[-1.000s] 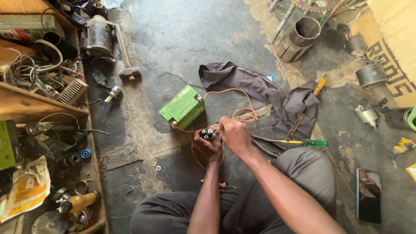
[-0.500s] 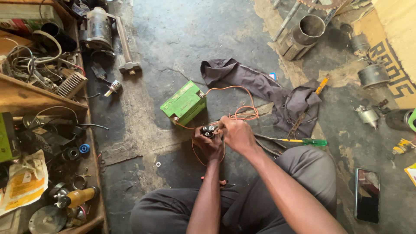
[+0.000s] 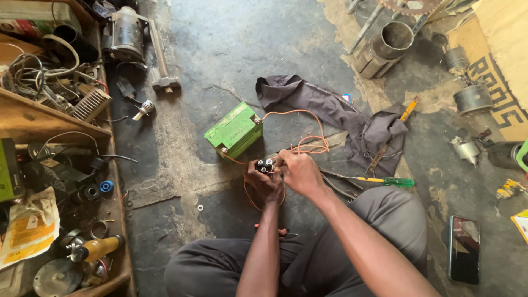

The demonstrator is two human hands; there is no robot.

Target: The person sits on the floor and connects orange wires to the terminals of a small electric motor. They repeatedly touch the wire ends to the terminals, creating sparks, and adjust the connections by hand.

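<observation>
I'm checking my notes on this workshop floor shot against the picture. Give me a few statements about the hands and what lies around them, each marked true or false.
1. The left hand holds a small black part with metal terminals. True.
2. The green battery sits on the person's lap. False: it sits on the concrete floor, ahead of the hands.
3. Orange wire runs from the battery toward the hands. True.
4. The right hand grips the green-handled screwdriver. False: the screwdriver lies on the floor to its right; the hand is at the small part.
5. The dark phone lies on the grey cloth. False: it lies on bare floor beside the right knee.
</observation>
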